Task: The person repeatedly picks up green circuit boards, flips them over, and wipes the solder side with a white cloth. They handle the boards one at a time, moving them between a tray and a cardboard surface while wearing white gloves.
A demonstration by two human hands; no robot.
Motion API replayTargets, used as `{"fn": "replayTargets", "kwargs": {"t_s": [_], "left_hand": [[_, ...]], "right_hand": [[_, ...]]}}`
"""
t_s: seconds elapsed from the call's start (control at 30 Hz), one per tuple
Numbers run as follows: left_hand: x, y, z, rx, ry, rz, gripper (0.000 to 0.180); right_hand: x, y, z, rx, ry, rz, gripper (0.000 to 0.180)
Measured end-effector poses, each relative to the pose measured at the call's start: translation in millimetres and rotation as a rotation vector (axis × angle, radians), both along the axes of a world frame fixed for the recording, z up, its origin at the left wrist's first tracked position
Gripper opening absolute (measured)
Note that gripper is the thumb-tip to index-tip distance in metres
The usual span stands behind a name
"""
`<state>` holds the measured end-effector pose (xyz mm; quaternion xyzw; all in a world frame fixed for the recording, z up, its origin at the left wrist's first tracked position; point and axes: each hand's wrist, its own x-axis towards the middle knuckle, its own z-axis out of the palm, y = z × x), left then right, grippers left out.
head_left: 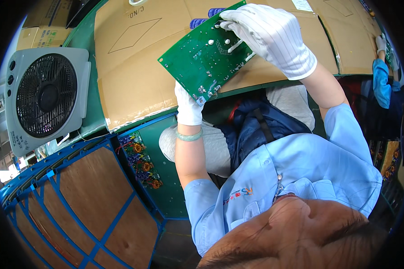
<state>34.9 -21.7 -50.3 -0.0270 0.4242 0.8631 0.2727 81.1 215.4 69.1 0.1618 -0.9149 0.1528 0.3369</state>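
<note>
Fingers [232, 17] hold PCB [197, 56]; cardbd [141, 71] w/ ltrg [137, 12].

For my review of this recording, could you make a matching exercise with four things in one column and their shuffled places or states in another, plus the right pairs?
Things
1. Rectangular green circuit board
2. Square grey fan with a round black grille
3. Round pale green bangle
4. Blue cylindrical components

Places or states
A. Worn on the arm, just behind the white-gloved left hand
B. Showing past the board's upper left edge
C. Held between that hand and the white-gloved right hand
D. Left of the flat brown cardboard

Right pairs: 1-C, 2-D, 3-A, 4-B
</note>
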Motion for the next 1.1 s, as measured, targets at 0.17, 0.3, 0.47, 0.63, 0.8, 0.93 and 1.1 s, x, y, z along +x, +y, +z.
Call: {"fn": "replayTargets", "kwargs": {"t_s": [0.17,0.3,0.47,0.63,0.8,0.93,1.1], "left_hand": [[0.3,1.7,2.0,0.041,-0.005,0.000,0.045],[0.3,1.8,1.7,0.032,0.001,-0.004,0.046],[0.1,1.6,1.2,0.055,-0.020,0.004,0.044],[-0.6,-1.7,-5.9,-0.127,0.249,-0.062,0.039],[-0.3,1.1,1.2,0.053,0.019,-0.008,0.039],[0.4,3.7,4.6,0.064,-0.027,0.013,0.039],[-1.7,3.1,2.1,0.080,-0.064,0.013,0.041]], "right_hand": [[-2.3,1.7,-2.4,-0.104,0.026,0.073,0.021],[-1.8,0.4,-2.3,-0.082,0.018,0.050,0.020],[-1.6,-0.7,-3.7,-0.042,0.032,0.008,0.017],[-8.1,-2.5,-6.5,0.125,0.143,-0.083,0.021],[-8.2,-3.9,-11.1,0.112,0.154,-0.099,0.020],[-9.0,-0.9,-15.7,0.088,0.162,-0.094,0.020],[-11.3,3.4,-29.2,0.033,0.176,-0.084,0.020]]}}
